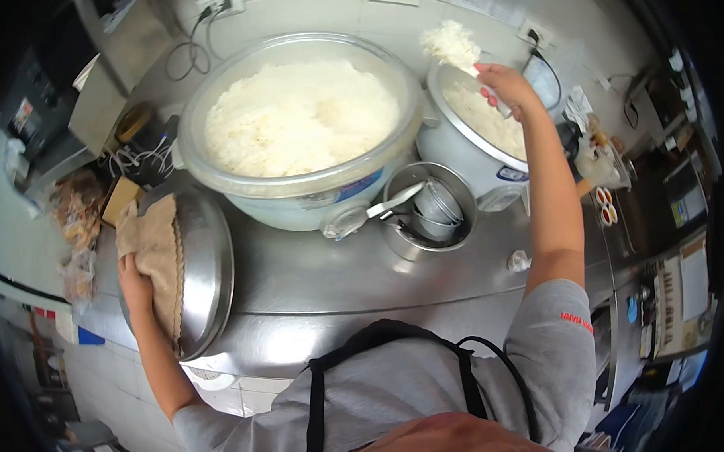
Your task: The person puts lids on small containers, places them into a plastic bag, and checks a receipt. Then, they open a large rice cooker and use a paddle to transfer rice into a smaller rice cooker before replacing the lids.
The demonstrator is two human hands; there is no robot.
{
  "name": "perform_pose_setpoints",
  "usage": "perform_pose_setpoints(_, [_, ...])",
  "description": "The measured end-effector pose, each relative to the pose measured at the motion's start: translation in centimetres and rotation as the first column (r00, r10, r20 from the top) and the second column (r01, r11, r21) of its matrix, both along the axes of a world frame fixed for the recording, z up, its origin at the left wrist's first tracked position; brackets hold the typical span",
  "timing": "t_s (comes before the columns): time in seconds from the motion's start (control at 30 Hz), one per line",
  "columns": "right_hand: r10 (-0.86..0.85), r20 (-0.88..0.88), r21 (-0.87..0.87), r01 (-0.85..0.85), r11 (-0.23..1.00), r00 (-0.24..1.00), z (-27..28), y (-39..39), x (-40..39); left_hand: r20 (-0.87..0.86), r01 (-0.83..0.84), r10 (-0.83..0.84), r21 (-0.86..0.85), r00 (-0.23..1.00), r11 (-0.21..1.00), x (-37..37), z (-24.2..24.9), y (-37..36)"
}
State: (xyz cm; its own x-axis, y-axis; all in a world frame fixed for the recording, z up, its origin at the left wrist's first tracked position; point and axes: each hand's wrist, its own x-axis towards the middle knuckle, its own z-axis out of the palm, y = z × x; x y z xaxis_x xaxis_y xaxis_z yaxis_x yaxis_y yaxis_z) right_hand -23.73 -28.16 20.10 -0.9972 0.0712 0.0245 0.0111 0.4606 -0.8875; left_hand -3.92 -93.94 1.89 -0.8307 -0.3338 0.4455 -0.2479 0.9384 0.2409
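Observation:
My right hand (506, 89) is closed around the pale handle of a rice paddle (504, 111), raised above the rear right rice cooker (453, 141). A clump of white rice (450, 44) covers the paddle's blade. At the left, my left hand (135, 286) grips a brown cloth (158, 247) draped over a large round metal lid (205, 260). The lid stands tilted on the steel counter; whatever lies under the cloth is hidden. Between my hands sits a large tub (259, 192) heaped with cooked rice (302, 116).
A metal pot (413, 248) holding small metal bowls and a white-handled utensil stands in front of the tub. A crumpled white scrap (519, 261) lies on the steel counter (312, 272). Plastic bags (79, 208) sit at the left edge. Cords hang from a wall outlet (219, 4).

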Motion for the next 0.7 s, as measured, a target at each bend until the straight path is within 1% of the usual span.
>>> perform_pose_setpoints(0.07, [-0.108,-0.051,-0.014,0.107,0.994,0.993,0.0,3.6,0.5,-0.021,0.001,-0.001,-0.003,1.000,1.000,0.2,0.4,-0.2])
perform_pose_setpoints(0.1, [-0.187,-0.065,0.126,0.194,0.973,0.980,0.0,5.0,1.1,-0.028,-0.002,0.002,-0.011,1.000,1.000,0.4,0.6,-0.3])
perform_pose_setpoints(0.17, [-0.322,-0.116,0.392,0.341,0.854,0.940,-0.2,7.6,2.2,-0.042,-0.004,0.004,-0.015,0.999,1.000,0.4,0.7,-0.8])
perform_pose_setpoints(0.2, [-0.206,-0.349,0.738,0.404,0.540,0.914,-1.9,9.7,2.0,-0.049,-0.001,0.000,-0.011,0.999,1.000,0.4,0.6,-1.1])
perform_pose_setpoints(0.3, [-0.399,-0.172,0.903,0.305,0.301,0.901,-2.8,9.7,3.6,-0.042,-0.005,0.005,-0.005,0.999,1.000,0.4,0.9,-0.4])
perform_pose_setpoints(0.33, [-0.400,-0.200,0.905,0.325,0.274,0.894,-3.0,9.9,3.9,-0.039,-0.011,0.010,-0.005,0.999,1.000,0.3,1.1,-0.2])
perform_pose_setpoints(0.43, [-0.469,-0.244,0.876,0.400,0.269,0.849,-2.1,10.0,4.5,-0.021,-0.023,0.023,0.006,1.000,1.000,0.3,1.5,0.5])
perform_pose_setpoints(0.53, [-0.438,-0.129,0.920,0.272,0.281,0.890,-2.2,9.6,4.3,-0.038,-0.052,0.051,-0.014,0.998,0.999,0.7,1.7,0.9])
perform_pose_setpoints(0.63, [-0.322,-0.060,0.938,0.163,0.305,0.945,-6.9,10.4,0.3,-0.054,-0.036,0.034,-0.033,0.998,0.999,1.1,1.8,0.4])
perform_pose_setpoints(0.7, [-0.313,0.030,0.942,0.078,0.325,0.949,-7.8,8.8,-0.9,-0.091,-0.052,0.049,-0.039,0.995,0.998,1.4,2.3,1.2])
